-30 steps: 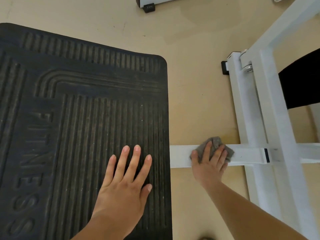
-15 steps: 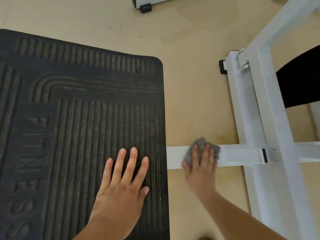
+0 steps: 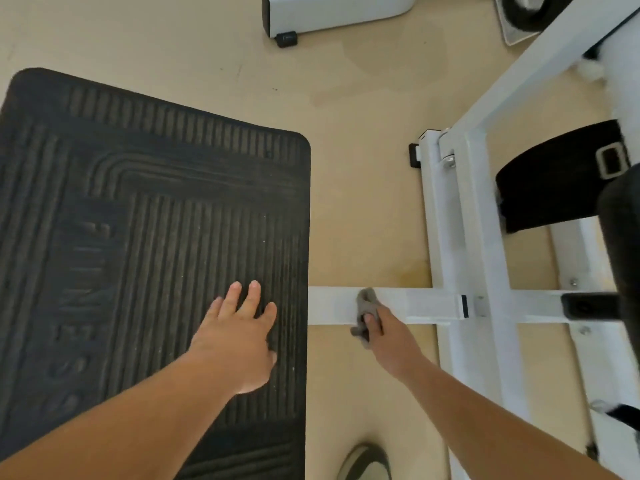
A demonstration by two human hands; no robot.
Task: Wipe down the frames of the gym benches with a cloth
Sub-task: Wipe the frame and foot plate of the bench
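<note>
A white bench frame (image 3: 460, 237) stands on the tan floor at the right, with a low crossbar (image 3: 332, 304) running left to the mat's edge. My right hand (image 3: 388, 336) grips a small grey cloth (image 3: 365, 306) against the near side of that crossbar, fingers curled round it. My left hand (image 3: 239, 336) lies flat with spread fingers on the black ribbed mat (image 3: 138, 237), close to its right edge. Black bench padding (image 3: 554, 174) shows between the frame's bars at the right.
A white machine base with a black foot (image 3: 285, 39) stands at the top middle. More white equipment (image 3: 519, 19) is at the top right. A grey shoe toe (image 3: 365, 462) shows at the bottom. Bare tan floor lies between mat and frame.
My right hand has slid off the top of the crossbar to its near side and now bunches the cloth in curled fingers. The view has pulled back. My left hand stays flat on the mat.
</note>
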